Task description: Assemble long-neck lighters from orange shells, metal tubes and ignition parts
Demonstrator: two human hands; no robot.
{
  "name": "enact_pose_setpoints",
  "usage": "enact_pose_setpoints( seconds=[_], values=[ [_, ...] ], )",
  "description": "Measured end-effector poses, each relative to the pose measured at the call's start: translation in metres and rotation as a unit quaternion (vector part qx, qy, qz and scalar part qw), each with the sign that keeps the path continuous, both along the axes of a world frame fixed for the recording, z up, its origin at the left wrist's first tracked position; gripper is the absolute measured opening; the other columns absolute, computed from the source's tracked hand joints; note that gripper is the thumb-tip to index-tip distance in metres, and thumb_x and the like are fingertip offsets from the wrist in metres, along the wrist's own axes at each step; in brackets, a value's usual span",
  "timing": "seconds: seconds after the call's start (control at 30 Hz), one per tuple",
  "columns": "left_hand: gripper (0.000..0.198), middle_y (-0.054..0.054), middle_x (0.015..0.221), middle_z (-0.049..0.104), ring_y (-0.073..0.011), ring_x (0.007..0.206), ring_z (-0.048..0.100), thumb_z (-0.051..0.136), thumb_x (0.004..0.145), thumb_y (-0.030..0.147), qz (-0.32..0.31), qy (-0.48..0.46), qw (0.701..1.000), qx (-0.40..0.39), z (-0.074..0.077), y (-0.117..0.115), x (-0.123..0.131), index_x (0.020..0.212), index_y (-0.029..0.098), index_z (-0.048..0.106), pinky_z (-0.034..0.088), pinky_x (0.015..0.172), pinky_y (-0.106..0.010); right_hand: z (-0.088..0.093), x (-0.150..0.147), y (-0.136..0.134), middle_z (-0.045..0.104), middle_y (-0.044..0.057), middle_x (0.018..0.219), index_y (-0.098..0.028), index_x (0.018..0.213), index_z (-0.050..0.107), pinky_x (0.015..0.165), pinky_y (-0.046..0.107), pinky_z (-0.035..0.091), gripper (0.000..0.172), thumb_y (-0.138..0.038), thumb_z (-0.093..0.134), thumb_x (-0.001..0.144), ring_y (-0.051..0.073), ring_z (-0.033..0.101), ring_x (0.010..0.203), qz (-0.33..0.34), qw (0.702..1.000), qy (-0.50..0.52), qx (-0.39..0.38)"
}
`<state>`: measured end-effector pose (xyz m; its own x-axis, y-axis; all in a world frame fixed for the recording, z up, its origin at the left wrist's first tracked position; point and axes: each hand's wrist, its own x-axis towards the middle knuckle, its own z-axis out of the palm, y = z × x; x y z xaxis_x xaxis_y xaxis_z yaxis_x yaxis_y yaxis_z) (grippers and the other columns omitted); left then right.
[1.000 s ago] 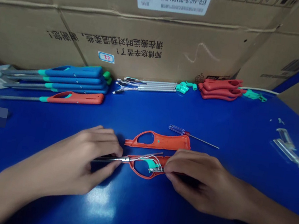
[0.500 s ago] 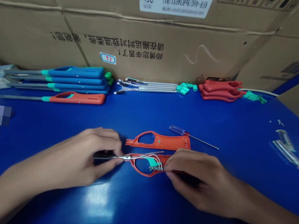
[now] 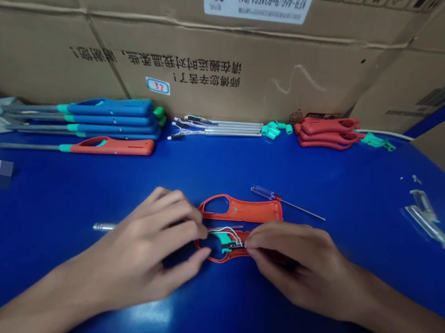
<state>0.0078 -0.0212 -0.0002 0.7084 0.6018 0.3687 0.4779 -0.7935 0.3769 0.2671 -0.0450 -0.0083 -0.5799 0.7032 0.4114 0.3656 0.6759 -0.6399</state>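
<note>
The lower half of an orange lighter shell (image 3: 215, 258) lies open on the table, with a teal trigger (image 3: 228, 240) and thin white wires (image 3: 223, 230) in it. My left hand (image 3: 159, 241) is over the shell's front end, thumb and forefinger apart. A metal tube (image 3: 104, 226) pokes out to the left behind that hand; its middle is hidden. My right hand (image 3: 295, 264) pinches a small dark igniter part (image 3: 235, 245) at the shell's handle, its far end covered by the fingers. Just behind lies the other orange shell half (image 3: 255, 212), inside facing up.
A screwdriver (image 3: 288, 203) rests behind the shells. Along the cardboard box (image 3: 264, 71) lie blue lighters (image 3: 115, 114), an orange lighter (image 3: 113, 145), metal tubes with wires (image 3: 229, 128), teal parts (image 3: 273, 129) and stacked orange shells (image 3: 326, 132). Clear plastic tanks (image 3: 426, 223) are at right.
My left hand has moved right, and its thumb and forefinger have parted from the metal tube's end. The tube's tip now shows at left. My right hand stays nearly in place.
</note>
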Motion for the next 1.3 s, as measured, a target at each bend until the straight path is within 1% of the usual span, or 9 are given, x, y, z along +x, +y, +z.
enact_pose_setpoints(
  seconds=[0.07, 0.23, 0.37, 0.53, 0.67, 0.9, 1.07, 1.17, 1.3],
  values=[
    [0.008, -0.005, 0.093, 0.065, -0.0191, 0.085, 0.056, 0.066, 0.088, 0.014, -0.014, -0.018, 1.000, 0.000, -0.005, -0.004, 0.007, 0.095, 0.018, 0.065, 0.040, 0.076, -0.037, 0.000, 0.000, 0.000, 0.075, 0.007, 0.089, -0.012, 0.092, 0.067, 0.074, 0.019, 0.055, 0.013, -0.004, 0.057, 0.091, 0.012, 0.071, 0.079, -0.007, 1.000, -0.002, -0.002],
    [0.008, -0.007, 0.091, 0.063, -0.0189, 0.081, 0.052, 0.068, 0.086, 0.013, -0.003, -0.045, 0.999, 0.004, -0.013, -0.009, 0.017, 0.094, 0.014, 0.067, 0.038, 0.071, -0.037, -0.001, -0.001, 0.000, 0.076, 0.008, 0.091, -0.013, 0.090, 0.067, 0.075, 0.019, 0.056, 0.012, -0.005, 0.058, 0.091, 0.013, 0.072, 0.081, -0.007, 1.000, 0.007, 0.006],
    [0.006, -0.005, 0.087, 0.061, -0.0171, 0.079, 0.051, 0.066, 0.088, 0.013, 0.015, -0.066, 0.998, -0.013, -0.013, -0.011, 0.021, 0.092, 0.014, 0.070, 0.037, 0.071, -0.036, -0.002, 0.000, 0.001, 0.076, 0.008, 0.091, -0.013, 0.091, 0.067, 0.075, 0.018, 0.055, 0.011, -0.005, 0.060, 0.090, 0.013, 0.072, 0.081, -0.010, 1.000, 0.002, 0.014],
    [0.013, -0.003, 0.086, 0.063, -0.0159, 0.079, 0.051, 0.061, 0.089, 0.010, 0.028, -0.075, 0.996, -0.045, -0.012, -0.015, 0.027, 0.083, 0.016, 0.071, 0.035, 0.071, -0.037, -0.002, -0.001, 0.000, 0.076, 0.006, 0.091, -0.013, 0.094, 0.067, 0.072, 0.018, 0.054, 0.011, -0.005, 0.060, 0.090, 0.011, 0.072, 0.079, -0.015, 1.000, 0.008, 0.014],
    [0.013, -0.003, 0.085, 0.063, -0.0148, 0.078, 0.051, 0.061, 0.088, 0.008, 0.032, -0.091, 0.994, -0.049, -0.012, -0.016, 0.028, 0.082, 0.016, 0.070, 0.036, 0.071, -0.036, -0.002, -0.002, -0.001, 0.076, 0.006, 0.091, -0.013, 0.095, 0.067, 0.071, 0.018, 0.053, 0.012, -0.005, 0.060, 0.090, 0.011, 0.071, 0.078, -0.019, 1.000, 0.012, 0.008],
    [0.012, -0.006, 0.093, 0.061, -0.0169, 0.085, 0.054, 0.059, 0.083, 0.006, 0.048, -0.118, 0.991, -0.047, -0.009, -0.017, 0.026, 0.077, 0.014, 0.065, 0.042, 0.074, -0.037, -0.004, -0.001, 0.000, 0.076, 0.006, 0.089, -0.012, 0.096, 0.067, 0.069, 0.018, 0.053, 0.012, -0.005, 0.060, 0.090, 0.011, 0.071, 0.076, -0.019, 1.000, 0.018, 0.007],
    [0.013, -0.005, 0.095, 0.060, -0.0169, 0.085, 0.054, 0.058, 0.082, 0.006, 0.042, -0.145, 0.986, -0.070, -0.008, -0.018, 0.023, 0.075, 0.017, 0.061, 0.043, 0.076, -0.038, -0.002, -0.002, 0.001, 0.075, 0.006, 0.088, -0.014, 0.092, 0.066, 0.067, 0.019, 0.052, 0.012, -0.005, 0.059, 0.090, 0.011, 0.069, 0.075, -0.019, 1.000, 0.016, 0.002],
    [0.013, -0.005, 0.095, 0.060, -0.0178, 0.085, 0.054, 0.058, 0.082, 0.006, 0.039, -0.146, 0.986, -0.076, -0.010, -0.018, 0.021, 0.076, 0.018, 0.061, 0.044, 0.075, -0.038, -0.001, -0.002, 0.000, 0.075, 0.005, 0.088, -0.015, 0.090, 0.066, 0.064, 0.019, 0.051, 0.013, -0.005, 0.058, 0.090, 0.011, 0.067, 0.072, -0.021, 1.000, 0.012, -0.004],
    [0.014, -0.006, 0.095, 0.060, -0.0184, 0.085, 0.054, 0.058, 0.081, 0.006, 0.027, -0.141, 0.986, -0.087, -0.012, -0.018, 0.021, 0.076, 0.018, 0.062, 0.045, 0.075, -0.039, 0.000, 0.000, -0.001, 0.073, 0.005, 0.087, -0.015, 0.093, 0.065, 0.061, 0.020, 0.048, 0.012, -0.007, 0.056, 0.091, 0.010, 0.063, 0.069, -0.017, 1.000, 0.010, -0.024]
  ],
)
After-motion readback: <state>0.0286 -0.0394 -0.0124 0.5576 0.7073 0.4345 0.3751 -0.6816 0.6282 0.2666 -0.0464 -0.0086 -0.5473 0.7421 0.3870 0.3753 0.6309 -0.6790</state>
